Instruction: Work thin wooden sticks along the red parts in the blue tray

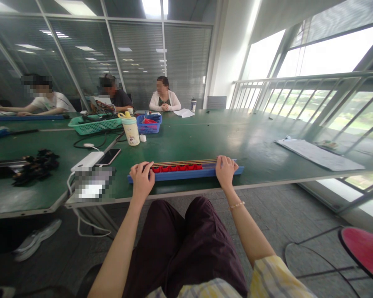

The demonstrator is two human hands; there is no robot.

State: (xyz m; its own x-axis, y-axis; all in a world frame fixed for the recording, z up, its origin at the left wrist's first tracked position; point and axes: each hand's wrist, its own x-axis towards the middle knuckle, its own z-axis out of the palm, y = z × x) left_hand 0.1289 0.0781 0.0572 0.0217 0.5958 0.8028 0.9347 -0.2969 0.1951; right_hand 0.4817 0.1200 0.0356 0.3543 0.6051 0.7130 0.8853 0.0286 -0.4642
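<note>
The shirt [205, 289] is yellow plaid with greyish stripes; the right sleeve [275, 276] is short. Trousers [186, 248] are dark maroon. A pale beaded bracelet [237, 205] encircles the right wrist.

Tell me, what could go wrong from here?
The blue tray lies near the front edge of the table, so a pull might tip it off. The thin yellowish strips along it could shift if the left hand or right hand slips. The hanging white cable might get snagged.
</note>
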